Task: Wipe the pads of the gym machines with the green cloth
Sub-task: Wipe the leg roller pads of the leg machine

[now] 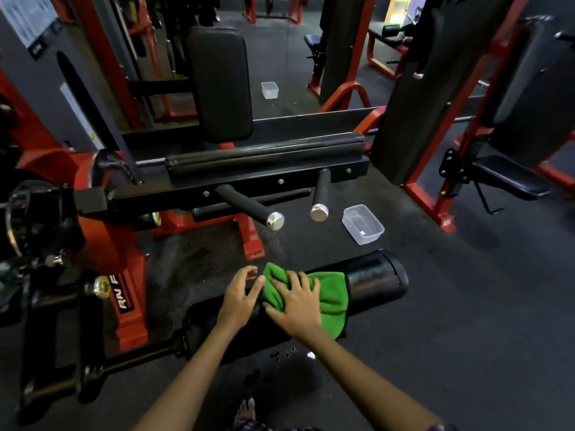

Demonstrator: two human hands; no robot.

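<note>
A black roller pad (pixel 376 279) of a red gym machine lies across the lower middle of the view. The green cloth (pixel 331 298) is draped over its middle. My right hand (pixel 297 304) lies flat on the cloth with fingers spread, pressing it onto the pad. My left hand (pixel 241 298) rests on the pad just left of the cloth, fingers loosely bent, its fingertips touching the cloth's edge. A long black pad (pixel 264 158) and a tall back pad (pixel 222 85) stand further back.
Two metal-capped black handles (pixel 249 205) stick out above the roller. A clear plastic tub (pixel 362 223) sits on the dark floor to the right; another tub (pixel 269 90) is farther back. Red machine frames (pixel 431 199) stand left and right. Water drops (pixel 283 354) spot the floor.
</note>
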